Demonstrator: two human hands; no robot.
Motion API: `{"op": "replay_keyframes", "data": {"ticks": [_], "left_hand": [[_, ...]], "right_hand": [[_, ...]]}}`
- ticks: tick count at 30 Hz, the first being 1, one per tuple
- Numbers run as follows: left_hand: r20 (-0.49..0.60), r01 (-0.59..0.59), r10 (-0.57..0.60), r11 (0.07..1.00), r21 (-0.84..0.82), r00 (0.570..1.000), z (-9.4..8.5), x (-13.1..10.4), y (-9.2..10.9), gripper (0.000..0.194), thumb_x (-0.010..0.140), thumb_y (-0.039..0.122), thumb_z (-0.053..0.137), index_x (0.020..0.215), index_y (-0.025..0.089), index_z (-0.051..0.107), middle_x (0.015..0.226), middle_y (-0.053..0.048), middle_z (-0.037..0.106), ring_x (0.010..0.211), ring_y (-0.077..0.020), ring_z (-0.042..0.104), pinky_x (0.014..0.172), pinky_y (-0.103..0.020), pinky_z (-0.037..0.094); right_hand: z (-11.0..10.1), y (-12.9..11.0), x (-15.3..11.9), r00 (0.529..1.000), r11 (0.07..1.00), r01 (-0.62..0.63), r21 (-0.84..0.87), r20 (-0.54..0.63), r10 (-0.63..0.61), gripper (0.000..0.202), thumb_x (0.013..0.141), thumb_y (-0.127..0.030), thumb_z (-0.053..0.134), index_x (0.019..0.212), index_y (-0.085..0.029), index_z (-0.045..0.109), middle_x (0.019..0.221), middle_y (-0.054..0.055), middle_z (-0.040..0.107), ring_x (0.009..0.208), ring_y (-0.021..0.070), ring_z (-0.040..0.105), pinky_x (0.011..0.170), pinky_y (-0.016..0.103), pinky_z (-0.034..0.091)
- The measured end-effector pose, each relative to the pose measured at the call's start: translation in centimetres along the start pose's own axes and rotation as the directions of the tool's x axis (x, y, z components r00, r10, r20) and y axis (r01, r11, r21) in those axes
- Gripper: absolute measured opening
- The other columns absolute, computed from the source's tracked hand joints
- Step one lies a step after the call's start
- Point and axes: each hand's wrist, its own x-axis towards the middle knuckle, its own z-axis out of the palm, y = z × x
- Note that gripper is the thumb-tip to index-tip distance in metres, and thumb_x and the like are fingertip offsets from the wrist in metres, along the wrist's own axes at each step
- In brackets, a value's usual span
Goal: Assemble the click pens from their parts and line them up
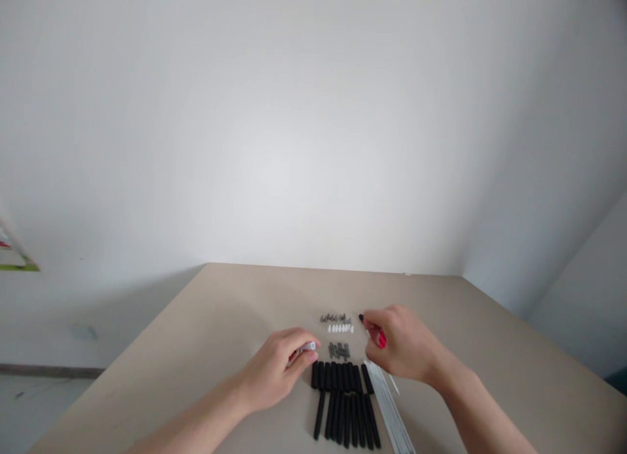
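My left hand (pixel 280 364) is closed in a pinch around a small white tube (pixel 308 346), whose round end sticks out past the fingertips. A bit of red shows beneath its fingers. On the right, my right hand (pixel 399 343) is curled shut around a red piece (pixel 381 338), mostly covered by the fingers. A small black tip (pixel 361 317) shows at its fingertips; whether it belongs to the red piece I cannot tell. Between the hands lie short dark grey pieces (pixel 339 351), a row of small white plugs (pixel 341 328) and small metallic pieces (pixel 333 317).
Two rows of black tubes (pixel 337 377) lie near the front of the beige table (pixel 245 304). Long thin white rods (pixel 392 408) are bundled to their right, one apart under my right hand. A white wall (pixel 313 147) rises behind the table.
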Motion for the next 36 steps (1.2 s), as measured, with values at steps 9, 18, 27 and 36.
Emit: {"op": "replay_keyframes", "data": {"ticks": [9, 18, 27, 36], "left_hand": [[0.114, -0.009, 0.017, 0.998, -0.065, 0.993, -0.2, 0.0, 0.5, 0.021, 0.092, 0.019, 0.048, 0.106, 0.023, 0.063, 0.096, -0.001, 0.067, 0.083, -0.014, 0.059, 0.076, -0.02, 0.043], [0.104, -0.047, 0.041, 0.997, 0.058, 0.994, 0.0, 0.3, 0.6, 0.027, 0.097, 0.025, 0.038, 0.075, 0.018, 0.052, 0.067, 0.003, 0.051, 0.064, -0.011, 0.047, 0.062, -0.02, 0.033], [-0.044, 0.07, -0.07, 0.998, 0.001, 0.997, -0.6, 0.4, -0.3, 0.034, 0.099, 0.035, 0.031, 0.075, 0.018, 0.048, 0.065, 0.004, 0.046, 0.058, -0.0104, 0.042, 0.056, -0.02, 0.03], [0.03, 0.063, -0.065, 0.996, 0.068, 0.997, -0.1, 0.3, -0.2, 0.024, 0.095, 0.025, 0.041, 0.076, 0.019, 0.056, 0.073, 0.002, 0.06, 0.071, -0.0127, 0.054, 0.067, -0.02, 0.037]], "right_hand": [[1.4, -3.8, -0.2, 0.928, 0.923, 0.368, 0.11, -0.114, -0.356, 0.013, 0.071, -0.009, 0.051, 0.073, -0.021, 0.054, 0.068, -0.001, 0.059, 0.063, 0.0137, 0.049, 0.057, 0.026, 0.026], [2.4, -4.0, 0.2, 0.865, 0.867, 0.486, 0.113, -0.206, -0.458, 0.013, 0.091, -0.018, 0.049, 0.081, -0.019, 0.057, 0.074, 0.004, 0.06, 0.071, 0.0169, 0.049, 0.061, 0.027, 0.031], [1.6, -1.2, 0.7, 0.893, 0.915, 0.338, 0.223, -0.384, -0.236, 0.015, 0.089, -0.015, 0.05, 0.078, -0.018, 0.059, 0.073, 0.004, 0.06, 0.073, 0.0179, 0.049, 0.065, 0.029, 0.036], [3.4, -3.4, 0.6, 0.854, 0.875, 0.447, 0.186, -0.379, -0.356, 0.02, 0.092, -0.017, 0.05, 0.075, -0.017, 0.06, 0.067, 0.004, 0.059, 0.07, 0.0171, 0.046, 0.06, 0.029, 0.032]]}}
